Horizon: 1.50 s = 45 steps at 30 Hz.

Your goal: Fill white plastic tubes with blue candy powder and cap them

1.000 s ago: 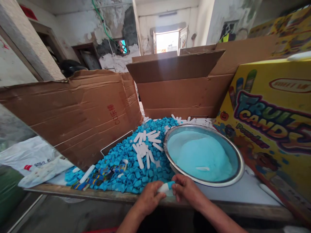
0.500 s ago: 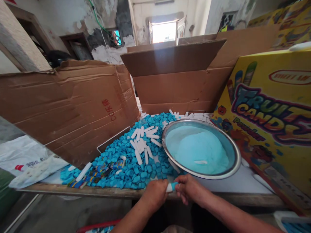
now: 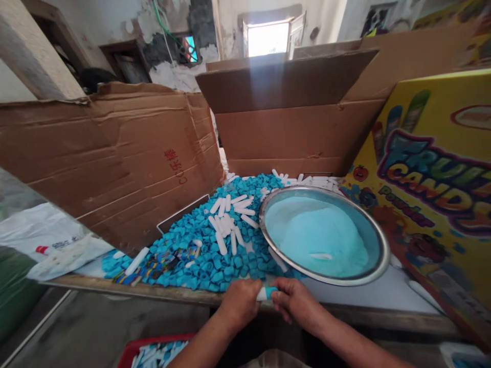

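My left hand is closed around a white plastic tube, whose end pokes out to the right. At that end sits a blue cap, pinched by the fingers of my right hand. Both hands meet at the table's front edge. Just beyond them spreads a heap of loose blue caps, with several white tubes lying on top. To the right of the heap, a steel bowl holds pale blue powder with a small whitish piece resting in it.
Brown cardboard walls the left and back of the table. A yellow printed candy box stands at the right. Below the edge, a red basket holds white and blue pieces. A white sack lies at far left.
The camera view has shifted slightly, bringing more of the red basket into sight. Both hands keep the same hold on the tube and its cap.
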Motion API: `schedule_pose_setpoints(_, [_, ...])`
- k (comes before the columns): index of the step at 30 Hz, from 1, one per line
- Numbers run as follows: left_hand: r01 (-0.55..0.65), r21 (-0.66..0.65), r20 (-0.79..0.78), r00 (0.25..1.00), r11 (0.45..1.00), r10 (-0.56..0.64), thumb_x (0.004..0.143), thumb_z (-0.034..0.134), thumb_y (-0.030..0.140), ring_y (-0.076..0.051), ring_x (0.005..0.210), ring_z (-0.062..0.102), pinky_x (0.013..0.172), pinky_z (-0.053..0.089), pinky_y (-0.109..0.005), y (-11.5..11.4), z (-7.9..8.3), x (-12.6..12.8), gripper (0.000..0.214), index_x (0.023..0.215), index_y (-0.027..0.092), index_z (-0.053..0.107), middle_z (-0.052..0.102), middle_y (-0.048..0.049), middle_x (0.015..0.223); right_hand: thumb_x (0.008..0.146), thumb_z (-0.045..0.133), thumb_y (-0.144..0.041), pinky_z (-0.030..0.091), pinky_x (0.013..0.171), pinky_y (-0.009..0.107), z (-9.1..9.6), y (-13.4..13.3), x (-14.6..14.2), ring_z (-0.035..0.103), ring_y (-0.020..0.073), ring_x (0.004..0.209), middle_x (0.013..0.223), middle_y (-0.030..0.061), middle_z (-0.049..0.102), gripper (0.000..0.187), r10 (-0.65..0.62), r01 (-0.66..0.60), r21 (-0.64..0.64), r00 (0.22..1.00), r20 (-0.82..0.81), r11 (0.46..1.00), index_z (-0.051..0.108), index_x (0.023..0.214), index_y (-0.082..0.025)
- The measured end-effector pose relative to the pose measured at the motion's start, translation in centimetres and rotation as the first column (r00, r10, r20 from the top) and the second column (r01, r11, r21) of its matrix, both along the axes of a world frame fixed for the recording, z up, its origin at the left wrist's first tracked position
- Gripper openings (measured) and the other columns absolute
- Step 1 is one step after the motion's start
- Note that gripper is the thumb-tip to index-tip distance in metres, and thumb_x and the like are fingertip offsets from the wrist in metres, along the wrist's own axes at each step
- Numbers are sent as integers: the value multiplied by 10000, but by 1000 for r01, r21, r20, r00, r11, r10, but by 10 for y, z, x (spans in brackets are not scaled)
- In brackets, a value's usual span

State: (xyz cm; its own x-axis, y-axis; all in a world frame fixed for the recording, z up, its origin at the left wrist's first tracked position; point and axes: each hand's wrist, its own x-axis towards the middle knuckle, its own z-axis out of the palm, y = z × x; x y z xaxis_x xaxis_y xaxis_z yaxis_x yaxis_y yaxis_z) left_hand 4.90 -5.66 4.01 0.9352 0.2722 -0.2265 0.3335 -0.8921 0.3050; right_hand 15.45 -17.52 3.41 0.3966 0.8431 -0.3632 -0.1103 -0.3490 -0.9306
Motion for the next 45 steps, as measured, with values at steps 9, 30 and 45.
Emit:
schedule_pose_setpoints(9, [-212,-78,67,974,974,218,692,510,121,-272,836,622,728,461,-330,-1,-2,-28,230,898,154,608,679,-121,878,601,521,-382,218,343,212,0,24,-17,325,80,341,402,-55,392,189,58,-59,6,990,128,998,502,575,-196])
schedule_pose_setpoints(30, [-261,-816,249,647,516,721,703,554,389,-156,651,479,630,388,-249,33,-13,-31,248,795,161,589,532,16,672,832,344,-96,406,651,238,-9,33,10,590,163,743,863,77,614,303,331,-89,-321,371,868,943,633,801,-181])
schedule_pose_setpoints(45, [-280,-880,196,521,384,830,672,622,467,-135,580,465,557,372,-226,41,-17,-56,336,789,154,594,524,26,626,795,495,-147,402,830,328,-5,82,5,548,259,942,1022,145,569,180,344,-94,-332,336,877,939,629,913,-126])
